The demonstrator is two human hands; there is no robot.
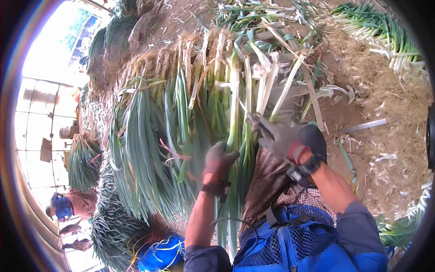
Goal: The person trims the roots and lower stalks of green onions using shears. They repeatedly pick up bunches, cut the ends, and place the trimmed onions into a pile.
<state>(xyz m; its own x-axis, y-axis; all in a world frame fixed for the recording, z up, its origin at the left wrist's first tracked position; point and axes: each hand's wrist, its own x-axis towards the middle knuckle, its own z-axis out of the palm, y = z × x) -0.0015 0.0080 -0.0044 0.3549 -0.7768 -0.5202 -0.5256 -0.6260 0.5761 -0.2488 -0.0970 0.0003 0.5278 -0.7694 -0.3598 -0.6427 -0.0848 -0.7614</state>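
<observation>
My left hand (219, 158), in a dark glove with a strap at the wrist, is closed round a long green onion (234, 106). Its pale shank points away from me and its leaves trail down toward my lap. My gloved right hand (287, 140) is smeared by motion, but it grips a small dark metal tool with a pointed end, like shears (259, 126), beside the onion. Just beyond the tool, several stripped white stalks (268, 86) fan outward. A thick pile of untrimmed green onions (140, 122) with brown, dry bases lies to the left of my hands.
Cleaned green onions (385, 34) lie in a row at the far right. Dry root trimmings (389, 131) cover the ground there. Wooden slats (311, 90) lie beyond my right hand. A blue bag (161, 254) sits near left; another person (68, 205) is farther left.
</observation>
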